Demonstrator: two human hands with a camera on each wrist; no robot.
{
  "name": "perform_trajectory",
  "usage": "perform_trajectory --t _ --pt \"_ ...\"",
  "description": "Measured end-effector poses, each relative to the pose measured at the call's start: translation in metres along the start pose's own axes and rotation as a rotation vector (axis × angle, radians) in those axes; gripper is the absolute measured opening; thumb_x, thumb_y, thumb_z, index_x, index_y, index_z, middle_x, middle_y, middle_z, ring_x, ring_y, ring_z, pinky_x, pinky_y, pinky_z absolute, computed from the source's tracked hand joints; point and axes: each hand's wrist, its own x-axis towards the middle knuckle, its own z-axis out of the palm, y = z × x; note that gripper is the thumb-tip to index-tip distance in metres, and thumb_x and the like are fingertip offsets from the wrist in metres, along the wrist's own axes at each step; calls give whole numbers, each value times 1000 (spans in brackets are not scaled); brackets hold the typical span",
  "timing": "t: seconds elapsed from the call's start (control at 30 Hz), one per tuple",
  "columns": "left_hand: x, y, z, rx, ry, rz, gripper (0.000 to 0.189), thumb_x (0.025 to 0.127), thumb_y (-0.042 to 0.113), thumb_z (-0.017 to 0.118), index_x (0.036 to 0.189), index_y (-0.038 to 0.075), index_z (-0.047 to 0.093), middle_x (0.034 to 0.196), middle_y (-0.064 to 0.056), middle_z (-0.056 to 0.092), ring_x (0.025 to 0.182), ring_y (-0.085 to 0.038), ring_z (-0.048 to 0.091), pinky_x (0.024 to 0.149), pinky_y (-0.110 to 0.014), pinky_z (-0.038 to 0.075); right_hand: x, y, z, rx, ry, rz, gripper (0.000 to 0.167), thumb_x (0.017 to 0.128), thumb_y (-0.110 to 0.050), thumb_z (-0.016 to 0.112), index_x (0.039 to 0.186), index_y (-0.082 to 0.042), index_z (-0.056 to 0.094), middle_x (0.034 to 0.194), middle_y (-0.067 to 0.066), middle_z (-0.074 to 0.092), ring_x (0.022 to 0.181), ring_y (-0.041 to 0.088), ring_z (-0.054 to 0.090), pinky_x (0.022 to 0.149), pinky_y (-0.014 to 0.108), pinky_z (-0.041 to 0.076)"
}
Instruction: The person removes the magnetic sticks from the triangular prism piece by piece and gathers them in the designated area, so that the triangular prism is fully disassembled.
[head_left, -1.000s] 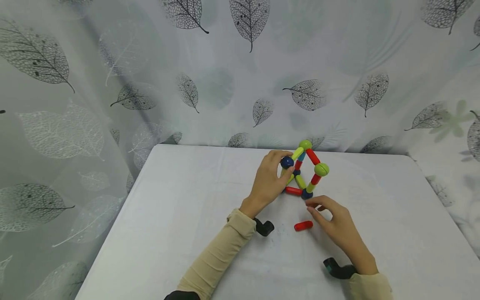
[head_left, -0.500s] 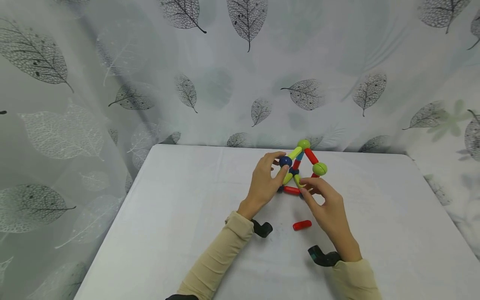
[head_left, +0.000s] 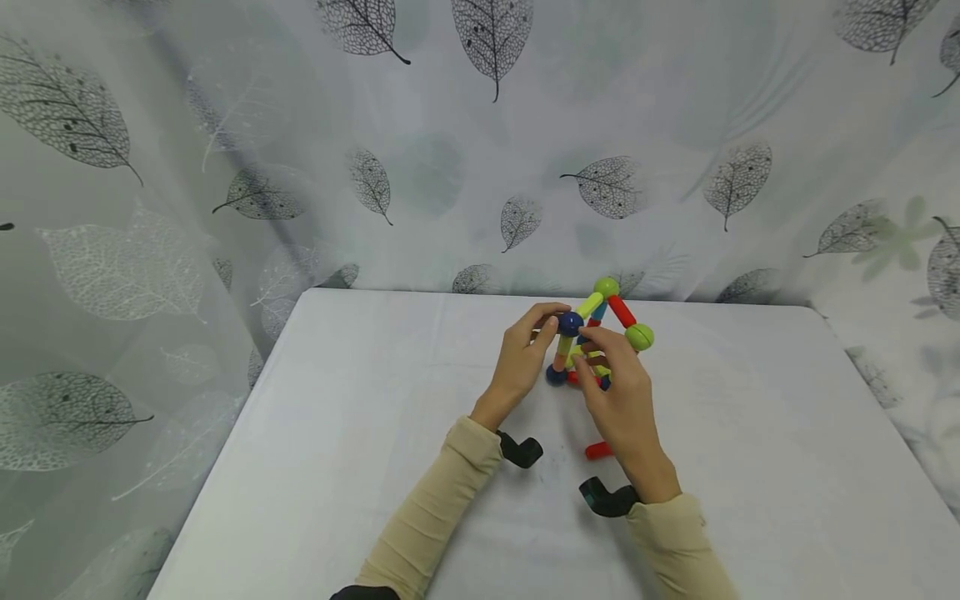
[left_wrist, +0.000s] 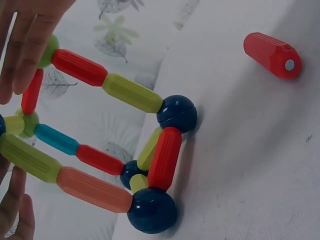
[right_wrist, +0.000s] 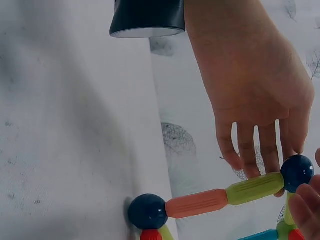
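A frame of ribbed magnetic building sticks and balls stands on the table. One upright, a yellow-green stick (left_wrist: 30,157) joined to an orange stick (left_wrist: 95,189), runs from a lower dark blue ball (left_wrist: 152,210) to an upper dark blue ball (head_left: 571,323). My left hand (head_left: 517,358) holds that upper ball between thumb and fingertips. My right hand (head_left: 618,392) is at the same ball from the right. In the right wrist view its fingers (right_wrist: 247,155) look fairly straight behind the upright, fingertips at the ball. In the head view it hides part of the base.
A loose red magnetic stick (left_wrist: 272,56) lies on the white table (head_left: 360,417) in front of the frame, partly behind my right hand in the head view. Green balls (head_left: 639,337) form other corners. A leaf-patterned curtain (head_left: 450,167) hangs behind the table.
My right hand has moved up and left, from in front of the frame's base to the upper blue ball. The left hand stays at that ball, its thumb slightly farther left.
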Motion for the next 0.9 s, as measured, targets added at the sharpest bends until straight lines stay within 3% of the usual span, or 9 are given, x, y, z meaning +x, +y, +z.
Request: perform_trajectory --t 0.17,0.3,0.53,0.67,0.8,0.9 --pt "0 0 -2 5 -3 26 33 111 30 50 138 17 63 132 -4 71 117 -21 66 98 -38 54 -1 -4 -3 -35 33 5 47 91 1 77 135 -1 62 129 16 66 110 28 68 96 -1 40" --pt "0 2 -2 93 9 114 33 110 27 53 139 14 61 133 -5 69 115 -21 64 98 -42 55 -2 -4 -10 -36 82 7 46 90 2 78 134 -1 64 125 17 69 107 29 68 96 -1 41" --pt "7 12 3 435 37 358 35 105 23 62 138 11 62 136 -6 63 123 -22 58 107 -38 50 -2 -1 -22 -44 193 18 42 90 6 76 131 1 65 117 20 69 99 30 66 93 0 42" --pt "11 20 7 675 47 487 37 103 27 67 138 14 65 139 -6 63 128 -24 56 102 -38 51 0 4 -25 -64 247 32 38 92 4 74 129 2 66 116 21 70 98 31 64 90 3 42" --pt "15 25 12 858 24 570 40 104 32 65 142 20 65 144 -2 62 133 -23 53 99 -38 51 1 8 -27 -102 285 70 37 94 1 74 130 2 65 124 21 68 105 34 63 89 10 40" --pt "19 29 15 928 -7 608 40 105 34 62 144 25 63 146 1 62 136 -22 52 106 -40 49 2 12 -28 -108 297 103 41 94 -1 74 133 2 63 129 22 65 109 37 63 90 13 40"
